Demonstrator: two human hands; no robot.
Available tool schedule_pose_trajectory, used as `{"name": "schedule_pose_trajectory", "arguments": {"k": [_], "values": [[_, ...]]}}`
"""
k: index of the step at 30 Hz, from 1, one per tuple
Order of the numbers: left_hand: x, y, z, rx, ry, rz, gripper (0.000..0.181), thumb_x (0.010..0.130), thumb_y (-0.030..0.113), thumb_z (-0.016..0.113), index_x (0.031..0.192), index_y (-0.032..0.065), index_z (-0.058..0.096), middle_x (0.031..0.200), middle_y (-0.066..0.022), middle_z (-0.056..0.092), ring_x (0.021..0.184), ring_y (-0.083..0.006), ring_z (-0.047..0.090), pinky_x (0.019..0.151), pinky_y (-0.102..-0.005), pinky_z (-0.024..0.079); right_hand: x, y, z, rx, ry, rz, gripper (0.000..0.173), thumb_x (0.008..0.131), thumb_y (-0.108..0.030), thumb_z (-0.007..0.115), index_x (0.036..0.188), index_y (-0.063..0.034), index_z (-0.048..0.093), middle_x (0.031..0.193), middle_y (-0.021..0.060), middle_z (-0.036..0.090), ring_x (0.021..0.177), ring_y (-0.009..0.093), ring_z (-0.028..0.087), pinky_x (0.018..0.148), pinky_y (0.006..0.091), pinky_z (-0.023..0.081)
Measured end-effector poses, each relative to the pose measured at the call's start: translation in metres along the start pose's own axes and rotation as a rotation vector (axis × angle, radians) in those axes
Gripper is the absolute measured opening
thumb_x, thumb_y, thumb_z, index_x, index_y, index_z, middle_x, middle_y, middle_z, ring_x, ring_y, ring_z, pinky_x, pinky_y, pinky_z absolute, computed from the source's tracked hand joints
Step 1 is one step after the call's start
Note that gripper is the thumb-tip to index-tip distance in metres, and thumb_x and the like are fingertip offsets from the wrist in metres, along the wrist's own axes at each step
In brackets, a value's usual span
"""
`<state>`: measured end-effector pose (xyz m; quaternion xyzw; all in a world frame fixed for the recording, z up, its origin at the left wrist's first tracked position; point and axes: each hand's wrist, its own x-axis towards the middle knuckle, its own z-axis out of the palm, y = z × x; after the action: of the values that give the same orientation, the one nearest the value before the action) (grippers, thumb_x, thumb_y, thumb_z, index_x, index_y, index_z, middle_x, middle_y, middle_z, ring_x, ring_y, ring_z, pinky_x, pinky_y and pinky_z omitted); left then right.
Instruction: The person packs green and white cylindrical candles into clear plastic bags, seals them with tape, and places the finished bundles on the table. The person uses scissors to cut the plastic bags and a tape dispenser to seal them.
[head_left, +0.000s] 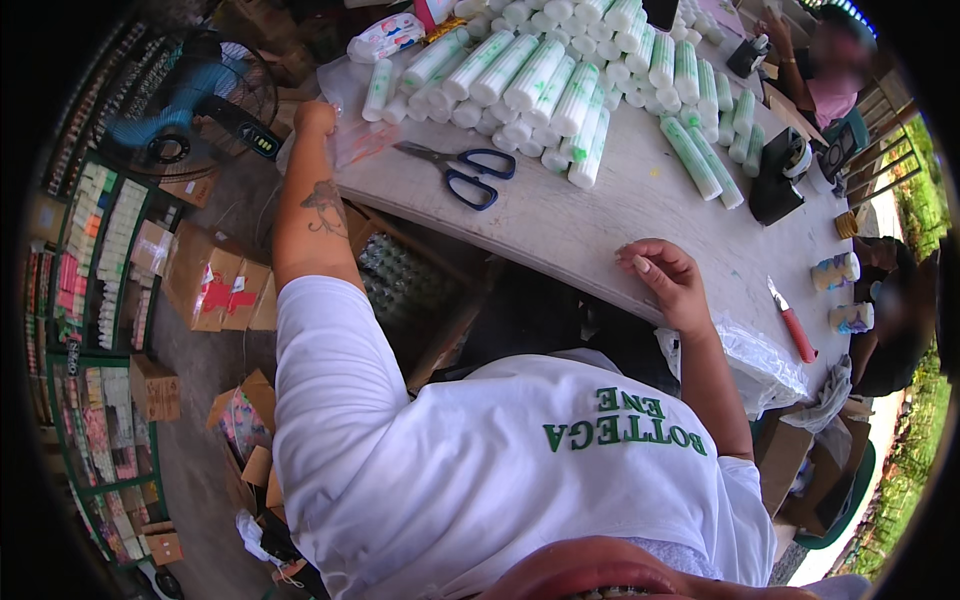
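My left hand (318, 120) is closed at the table's left corner, on a clear plastic bag (364, 142) with red print; its fingertips are partly hidden. Over the table edge, my right hand (660, 274) is raised with fingers loosely curled and nothing visible in it. Between them lie scissors (476, 176) with dark blue handles. Behind the scissors is a large pile of white cylindrical rolls (532, 79) with green marks, in clear wrapping. Two such rolls (701, 161) lie apart on the right. A red-handled knife (793, 326) rests near the right end, beside two patterned cylinders (836, 271).
A caged fan (176, 112) stands left of the table (570, 232), above cardboard boxes (217, 281) and stocked shelves (105, 420). Under the table is an open box of wrapped items (405, 277). White plastic (757, 360) hangs at the near edge. Other people sit across and at the right.
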<state>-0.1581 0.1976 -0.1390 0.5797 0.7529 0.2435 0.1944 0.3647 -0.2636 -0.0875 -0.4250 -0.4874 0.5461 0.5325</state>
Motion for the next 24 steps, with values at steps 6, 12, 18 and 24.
{"name": "schedule_pose_trajectory", "arguments": {"k": [6, 12, 18, 24], "values": [[-0.016, 0.018, 0.003, -0.263, -0.176, -0.013, 0.017, 0.090, 0.020, 0.065, 0.091, 0.0033, 0.062, 0.067, -0.0022, 0.055, 0.050, -0.0126, 0.049, 0.046, -0.0264, 0.041, -0.001, -0.001, 0.001, -0.039, 0.015, -0.014, 0.015, 0.093, -0.006, 0.060, 0.106, 0.0011, 0.063, 0.105, 0.0079, 0.065, 0.101, 0.016, 0.060, 0.092, 0.0304, 0.047], [-0.035, 0.039, 0.005, -0.445, -0.141, -0.024, 0.020, 0.089, 0.025, 0.066, 0.088, 0.0053, 0.062, 0.064, 0.0003, 0.055, 0.049, -0.0094, 0.047, 0.042, -0.0242, 0.037, -0.001, 0.000, 0.003, -0.031, 0.030, -0.015, 0.015, 0.093, -0.006, 0.060, 0.107, 0.0012, 0.063, 0.106, 0.0086, 0.065, 0.101, 0.016, 0.060, 0.092, 0.0310, 0.047], [-0.062, 0.051, -0.006, -0.434, -0.099, 0.084, 0.029, 0.085, 0.030, 0.072, 0.082, 0.0021, 0.062, 0.063, -0.0043, 0.059, 0.043, -0.0121, 0.044, 0.039, -0.0281, 0.032, 0.001, 0.004, -0.006, 0.002, 0.007, 0.007, 0.016, 0.093, -0.005, 0.060, 0.107, 0.0012, 0.063, 0.107, 0.0091, 0.065, 0.101, 0.017, 0.061, 0.092, 0.0310, 0.047], [-0.119, 0.083, -0.027, -0.375, -0.343, 0.115, 0.047, 0.085, 0.036, 0.072, 0.115, 0.0018, 0.061, 0.092, -0.0053, 0.061, 0.086, -0.0135, 0.056, 0.072, -0.0300, 0.046, -0.006, 0.001, -0.006, -0.019, 0.032, -0.025, 0.016, 0.093, -0.004, 0.060, 0.107, 0.0009, 0.063, 0.106, 0.0088, 0.066, 0.101, 0.017, 0.061, 0.092, 0.0307, 0.047]]}}
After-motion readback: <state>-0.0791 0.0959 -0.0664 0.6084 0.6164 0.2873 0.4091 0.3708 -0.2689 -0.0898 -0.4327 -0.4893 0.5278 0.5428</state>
